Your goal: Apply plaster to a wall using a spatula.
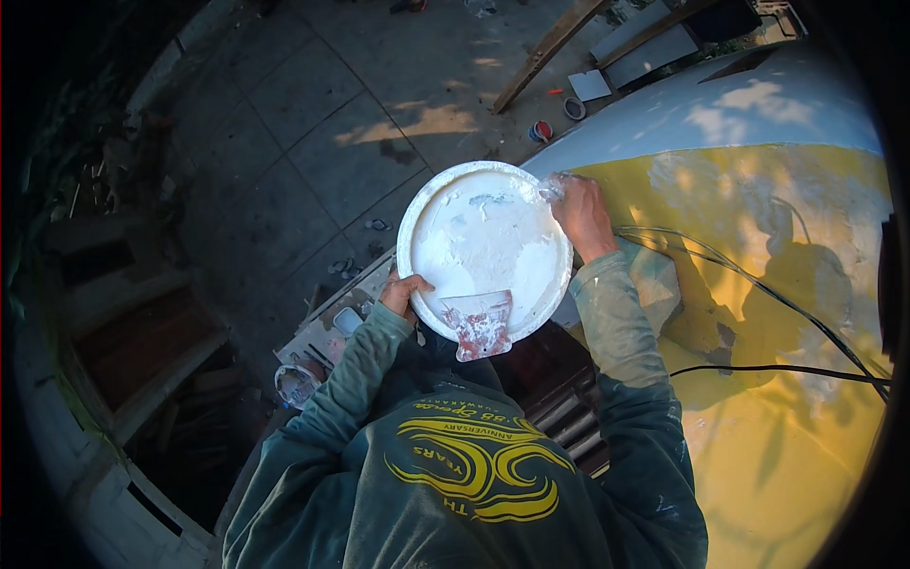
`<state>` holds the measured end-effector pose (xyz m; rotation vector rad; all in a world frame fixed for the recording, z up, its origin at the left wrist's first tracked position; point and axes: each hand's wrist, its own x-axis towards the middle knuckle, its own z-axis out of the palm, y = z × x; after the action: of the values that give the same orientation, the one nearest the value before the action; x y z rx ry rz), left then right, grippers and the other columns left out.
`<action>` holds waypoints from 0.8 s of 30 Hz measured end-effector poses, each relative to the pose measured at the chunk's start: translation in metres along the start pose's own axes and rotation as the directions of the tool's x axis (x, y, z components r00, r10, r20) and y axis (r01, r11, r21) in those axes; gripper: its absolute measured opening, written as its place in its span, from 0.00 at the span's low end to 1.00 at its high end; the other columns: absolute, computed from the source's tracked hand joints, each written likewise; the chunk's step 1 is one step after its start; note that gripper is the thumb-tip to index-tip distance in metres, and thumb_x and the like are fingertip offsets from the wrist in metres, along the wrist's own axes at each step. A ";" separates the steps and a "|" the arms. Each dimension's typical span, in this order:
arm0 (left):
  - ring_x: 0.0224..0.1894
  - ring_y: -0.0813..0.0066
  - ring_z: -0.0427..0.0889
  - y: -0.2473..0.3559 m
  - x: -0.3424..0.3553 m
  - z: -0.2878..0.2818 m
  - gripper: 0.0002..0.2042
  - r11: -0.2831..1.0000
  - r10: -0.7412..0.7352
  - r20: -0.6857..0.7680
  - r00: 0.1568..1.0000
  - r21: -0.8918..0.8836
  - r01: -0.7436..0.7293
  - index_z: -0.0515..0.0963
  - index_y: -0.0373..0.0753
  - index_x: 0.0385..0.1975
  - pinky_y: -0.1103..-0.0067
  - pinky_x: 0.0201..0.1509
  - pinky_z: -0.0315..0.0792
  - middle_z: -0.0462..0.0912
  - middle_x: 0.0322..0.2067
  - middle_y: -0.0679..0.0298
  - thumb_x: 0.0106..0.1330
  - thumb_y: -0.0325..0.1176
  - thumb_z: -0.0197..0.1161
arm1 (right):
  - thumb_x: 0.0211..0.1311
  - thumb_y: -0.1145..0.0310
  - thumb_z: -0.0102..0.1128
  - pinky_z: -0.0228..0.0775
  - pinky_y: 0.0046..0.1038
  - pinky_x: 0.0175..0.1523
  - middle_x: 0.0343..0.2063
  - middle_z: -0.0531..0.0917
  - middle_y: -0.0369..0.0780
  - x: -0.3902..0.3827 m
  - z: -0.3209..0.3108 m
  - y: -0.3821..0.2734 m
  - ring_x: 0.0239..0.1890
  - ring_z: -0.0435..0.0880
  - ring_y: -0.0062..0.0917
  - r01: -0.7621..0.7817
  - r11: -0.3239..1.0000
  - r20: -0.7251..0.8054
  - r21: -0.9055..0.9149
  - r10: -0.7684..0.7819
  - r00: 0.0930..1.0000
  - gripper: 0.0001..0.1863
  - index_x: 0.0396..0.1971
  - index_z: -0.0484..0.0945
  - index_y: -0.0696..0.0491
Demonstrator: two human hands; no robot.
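Observation:
In front of my chest is a round white bucket lid (445, 228), its raised rim facing up and wet white paste spread over its inside. My left hand (406, 292) grips the lid's lower left edge, thumb over the rim. Closed at the upper right rim, my right hand (583, 213) has a small whitish thing between its fingers; what it is I cannot make out. A flat scraper (482, 327), smeared red and white, lies across the near rim with one end sticking out past it.
To the right stands a yellow wall (758, 427) with a pale blue band and whitish patches. Black cables (749, 275) cross it. A paste-smeared tub (299, 382) sits at lower left. Farther off, a small can (540, 131) stands near a slanted wooden post (545, 57).

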<state>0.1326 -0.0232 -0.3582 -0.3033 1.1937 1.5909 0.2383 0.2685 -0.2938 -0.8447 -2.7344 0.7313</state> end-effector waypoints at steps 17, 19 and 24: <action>0.45 0.53 0.77 0.008 -0.008 -0.026 0.25 0.994 -0.008 -0.091 0.996 -0.107 -0.002 0.69 0.26 0.48 0.61 0.55 0.70 0.77 0.41 0.50 0.44 0.23 0.54 | 0.48 0.71 0.66 0.73 0.30 0.37 0.26 0.85 0.44 -0.046 -0.001 0.035 0.29 0.84 0.29 -0.303 0.721 0.033 0.623 0.363 0.931 0.12 0.32 0.81 0.61; 0.46 0.54 0.76 0.026 -0.016 -0.054 0.25 0.978 0.039 -0.156 0.987 -0.198 -0.070 0.70 0.27 0.48 0.60 0.56 0.69 0.77 0.42 0.52 0.44 0.24 0.54 | 0.49 0.72 0.66 0.72 0.27 0.33 0.24 0.84 0.41 -0.063 -0.001 0.018 0.27 0.82 0.23 -0.382 0.503 0.122 0.775 0.474 0.872 0.10 0.30 0.82 0.62; 0.53 0.51 0.72 0.084 -0.048 -0.083 0.29 0.930 0.219 -0.230 0.948 -0.244 -0.274 0.65 0.28 0.53 0.57 0.61 0.65 0.73 0.49 0.51 0.44 0.24 0.54 | 0.46 0.75 0.61 0.71 0.38 0.35 0.24 0.81 0.49 -0.105 0.072 0.031 0.31 0.81 0.45 -0.230 0.909 -0.021 0.346 0.253 0.967 0.05 0.26 0.80 0.58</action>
<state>0.0506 -0.1119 -0.3180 -0.5170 1.1987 1.9910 0.3170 0.2020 -0.3747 -1.1090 -2.3657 1.1627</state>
